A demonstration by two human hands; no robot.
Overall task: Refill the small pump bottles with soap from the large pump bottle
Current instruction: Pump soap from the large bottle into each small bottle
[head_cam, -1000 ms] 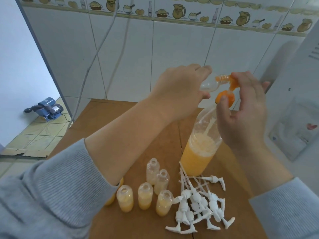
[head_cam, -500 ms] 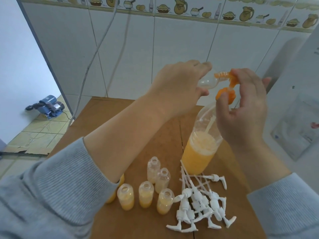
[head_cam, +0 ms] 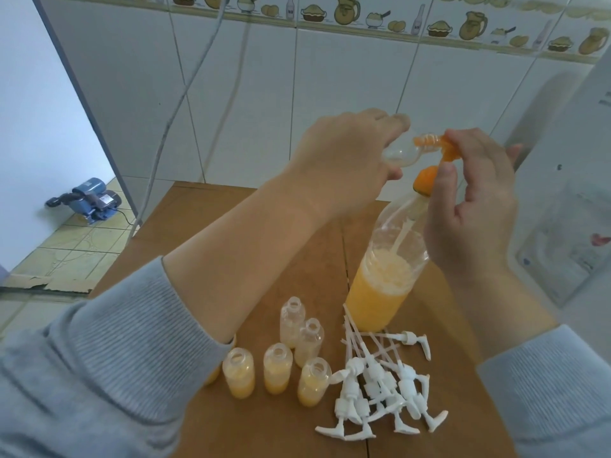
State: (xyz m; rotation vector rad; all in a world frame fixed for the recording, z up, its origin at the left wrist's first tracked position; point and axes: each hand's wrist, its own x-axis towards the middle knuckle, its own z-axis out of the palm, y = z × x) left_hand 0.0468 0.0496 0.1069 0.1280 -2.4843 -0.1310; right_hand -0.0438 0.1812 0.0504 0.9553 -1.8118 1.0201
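Gripping a tilted small bottle point(head_cam: 401, 153), the left hand point(head_cam: 344, 160) aligns its mouth with the orange pump point(head_cam: 443, 148). The right hand point(head_cam: 469, 206) pinches that pump on the large bottle point(head_cam: 380, 289), likely to dispense soap.

Over the last second my head has tipped slightly downward: the decorated tile border now sits higher at the top of the view, and the blue pump on the floor point(head_cam: 86, 201) lies a little lower and further left. My left hand point(head_cam: 344, 160) has drifted a touch lower against the wall tiles, carrying the small bottle point(head_cam: 401, 153) with it, its mouth kept at the orange spout point(head_cam: 444, 148). My right hand point(head_cam: 472, 206) has shifted little; its thumb now rests just beside the orange pump collar point(head_cam: 425, 181) of the large bottle point(head_cam: 380, 279). Whether the soap level in the small bottle has risen cannot be told.
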